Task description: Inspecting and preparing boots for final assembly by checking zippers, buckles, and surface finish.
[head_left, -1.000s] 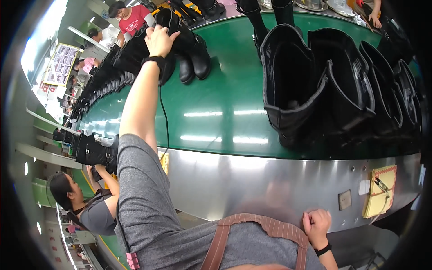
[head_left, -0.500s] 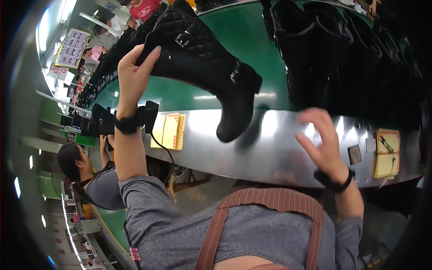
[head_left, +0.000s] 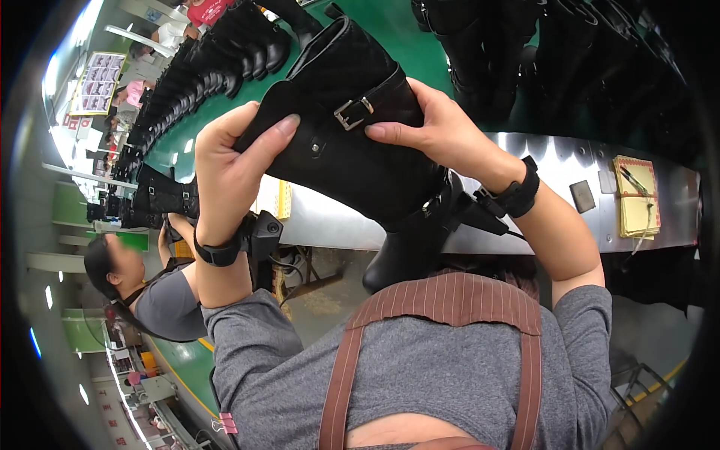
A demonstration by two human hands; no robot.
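Note:
A tall black boot (head_left: 352, 176) with metal buckles hangs tilted in front of me, its open top toward the far side and its toe close to my apron. My left hand (head_left: 244, 146) is closed on the left edge of the shaft, thumb lying on the front face. On the other side my right hand (head_left: 442, 131) grips the shaft, with its thumb beside the upper strap's buckle (head_left: 353, 113). A small metal stud shows below that buckle. The fingers behind the shaft are hidden.
Rows of black boots (head_left: 217, 60) line the green surface (head_left: 315, 15) at the far left, and more boots (head_left: 487, 52) stand at the far right. Along the metal table edge (head_left: 330, 217) lie yellow paper pads (head_left: 637, 196) and a dark block (head_left: 582, 196). A co-worker (head_left: 142, 277) sits at left.
My right hand has come from over the metal edge onto the boot and closed on its shaft. The boot has come nearer, with its toe swung toward me.

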